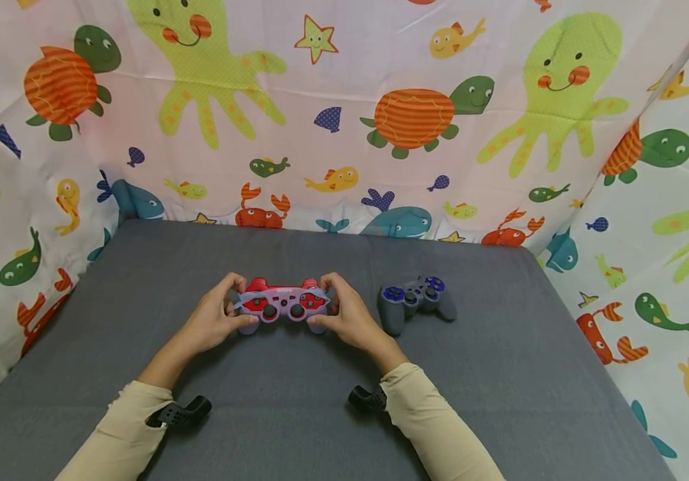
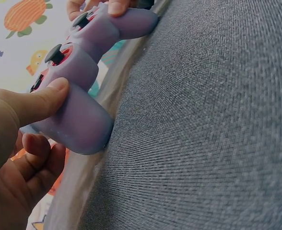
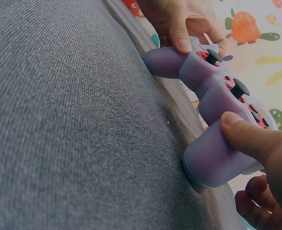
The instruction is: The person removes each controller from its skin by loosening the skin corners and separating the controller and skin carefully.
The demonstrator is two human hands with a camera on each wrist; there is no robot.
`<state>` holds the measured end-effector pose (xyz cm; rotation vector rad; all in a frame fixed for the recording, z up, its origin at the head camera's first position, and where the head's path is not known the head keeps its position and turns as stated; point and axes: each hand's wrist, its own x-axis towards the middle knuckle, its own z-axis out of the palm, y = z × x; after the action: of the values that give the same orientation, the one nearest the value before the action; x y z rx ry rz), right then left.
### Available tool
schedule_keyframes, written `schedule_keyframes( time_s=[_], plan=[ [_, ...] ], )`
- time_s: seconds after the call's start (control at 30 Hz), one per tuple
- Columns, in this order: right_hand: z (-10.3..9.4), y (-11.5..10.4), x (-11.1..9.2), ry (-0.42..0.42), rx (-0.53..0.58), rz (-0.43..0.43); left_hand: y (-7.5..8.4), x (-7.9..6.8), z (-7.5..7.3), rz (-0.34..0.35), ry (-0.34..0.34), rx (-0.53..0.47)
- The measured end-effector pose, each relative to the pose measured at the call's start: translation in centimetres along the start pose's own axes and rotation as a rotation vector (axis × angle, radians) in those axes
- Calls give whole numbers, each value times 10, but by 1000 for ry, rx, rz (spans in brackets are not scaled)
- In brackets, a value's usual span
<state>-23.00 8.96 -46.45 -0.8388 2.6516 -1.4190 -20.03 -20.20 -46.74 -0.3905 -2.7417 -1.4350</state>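
Note:
A red game controller [image 1: 284, 302] stands on its grips on the table, its upper edge tilted up. A translucent lilac silicone cover [image 2: 83, 120] wraps its grips and lower front; red shows at the top and around the buttons, and black thumbsticks poke through. My left hand [image 1: 211, 319] pinches the controller's left end, thumb on the grip's front and fingers behind. At the opposite end, my right hand [image 1: 353, 321] holds the right grip the same way, its thumb [image 3: 234, 124] pressing on the cover. The controller's back is hidden.
A second controller [image 1: 416, 300], dark grey with blue button areas, lies just right of my right hand. The grey cloth-covered table [image 1: 284, 414] runs back to a curtain [image 1: 344, 147] printed with sea animals. Black straps [image 1: 183, 411] circle both wrists.

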Motion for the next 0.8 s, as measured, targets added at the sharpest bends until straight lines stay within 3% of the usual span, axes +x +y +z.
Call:
schedule_keyframes(
  time_s=[0.8],
  plan=[
    [0, -5, -1, 51, -79, 10, -1, -2, 1, -4, 27, -42]
  ],
)
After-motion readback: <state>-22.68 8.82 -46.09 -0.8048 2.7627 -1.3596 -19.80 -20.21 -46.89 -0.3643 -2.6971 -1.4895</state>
